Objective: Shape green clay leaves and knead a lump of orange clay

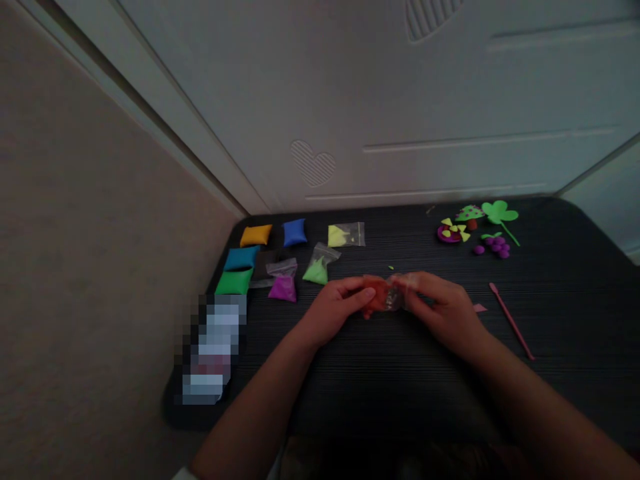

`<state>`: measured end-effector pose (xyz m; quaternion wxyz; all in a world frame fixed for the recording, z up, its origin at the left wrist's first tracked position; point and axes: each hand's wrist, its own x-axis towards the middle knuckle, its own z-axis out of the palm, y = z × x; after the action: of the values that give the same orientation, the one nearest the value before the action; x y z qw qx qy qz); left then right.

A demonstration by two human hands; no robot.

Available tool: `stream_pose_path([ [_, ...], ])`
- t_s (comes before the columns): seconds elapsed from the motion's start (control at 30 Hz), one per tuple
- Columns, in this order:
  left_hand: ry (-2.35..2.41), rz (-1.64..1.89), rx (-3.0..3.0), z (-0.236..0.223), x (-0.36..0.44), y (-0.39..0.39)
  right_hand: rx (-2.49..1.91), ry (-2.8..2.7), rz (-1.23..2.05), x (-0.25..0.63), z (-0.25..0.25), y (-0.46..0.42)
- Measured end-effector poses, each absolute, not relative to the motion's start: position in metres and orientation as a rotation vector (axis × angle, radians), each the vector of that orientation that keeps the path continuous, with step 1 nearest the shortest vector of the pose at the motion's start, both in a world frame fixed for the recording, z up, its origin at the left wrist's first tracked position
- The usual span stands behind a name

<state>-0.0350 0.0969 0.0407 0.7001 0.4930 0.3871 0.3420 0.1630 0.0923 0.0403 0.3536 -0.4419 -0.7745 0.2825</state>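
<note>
Between my hands, just above the dark table, is a small clear plastic bag point(394, 298) with orange-red modelling clay point(376, 295) in it. My left hand point(343, 301) pinches the clay end between thumb and fingers. At the bag's other, clear end, my right hand point(440, 303) closes its thumb and fingers on the plastic. Whether the bag's mouth is open I cannot tell. A pink modelling stick point(511, 321) lies on the table right of my right hand, and a small pink scrap point(480, 308) shows beside that hand.
Packets of clay lie at the back left: orange point(256, 235), blue point(295, 232), green point(234, 281), purple point(283, 287), light green point(317, 268) and yellow point(345, 235). Clay figures stand back right, including purple grapes point(497, 245) and a green clover point(500, 213). A blurred phone-like object point(213, 350) lies front left.
</note>
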Motion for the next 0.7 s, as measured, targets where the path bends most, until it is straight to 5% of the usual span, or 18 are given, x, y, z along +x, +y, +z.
stream_pose_path([
  [0.7, 1.029, 0.989, 1.082, 0.0331, -0.0276, 0.0946, -1.057, -2.073, 0.522, 0.1652, 0.0353, 0.0919],
])
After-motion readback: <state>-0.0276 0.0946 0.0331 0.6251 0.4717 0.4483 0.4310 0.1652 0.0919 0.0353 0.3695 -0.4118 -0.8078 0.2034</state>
